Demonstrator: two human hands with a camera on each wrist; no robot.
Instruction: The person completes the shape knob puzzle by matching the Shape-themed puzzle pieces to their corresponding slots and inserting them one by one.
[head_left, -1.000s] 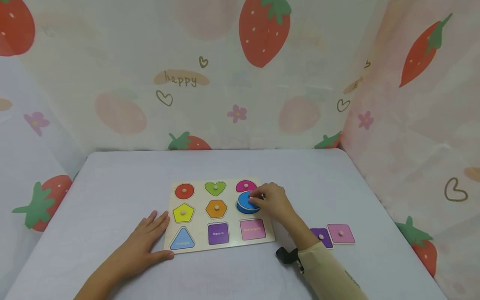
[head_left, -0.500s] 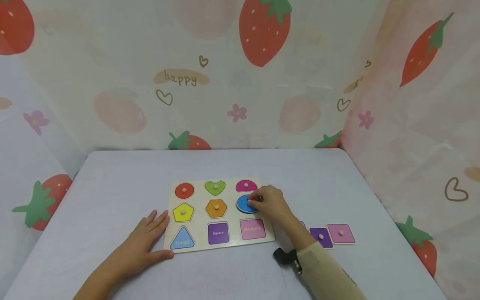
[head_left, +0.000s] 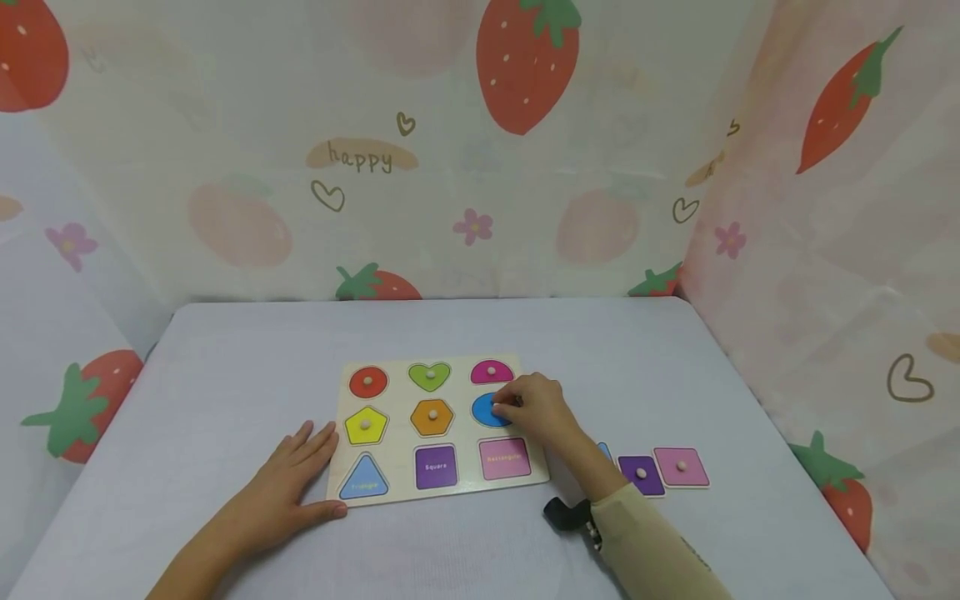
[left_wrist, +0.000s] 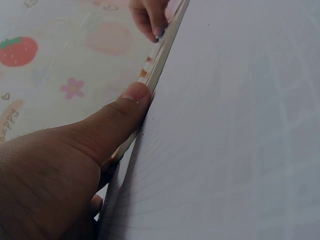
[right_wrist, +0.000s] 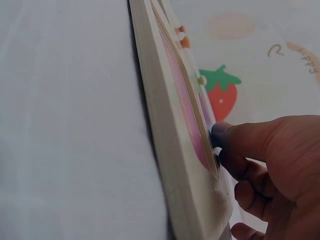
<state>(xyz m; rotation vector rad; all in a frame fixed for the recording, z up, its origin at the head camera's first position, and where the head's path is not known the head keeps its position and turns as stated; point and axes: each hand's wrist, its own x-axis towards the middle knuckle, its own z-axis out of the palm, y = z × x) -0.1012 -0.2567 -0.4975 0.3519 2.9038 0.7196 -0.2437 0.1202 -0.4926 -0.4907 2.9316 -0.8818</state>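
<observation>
Right hand pinches the knob of the blue oval, which sits in its slot, right column, middle row of the board; grip is closed on the knob, fingers curled, probably to seat the piece square; left hand lies flat on the worktop, fingers straight, thumb against the board's left edge, likely bracing it against sliding; holds nothing; 7 pieces in; 2 slots bare, reading "Square" and "Rectangle"; triangle is labelled too, small but reads "Triangle"; loose purple square and pink rectangle lie right of the board, within the right hand's reach; backdrop reads "happy".
</observation>
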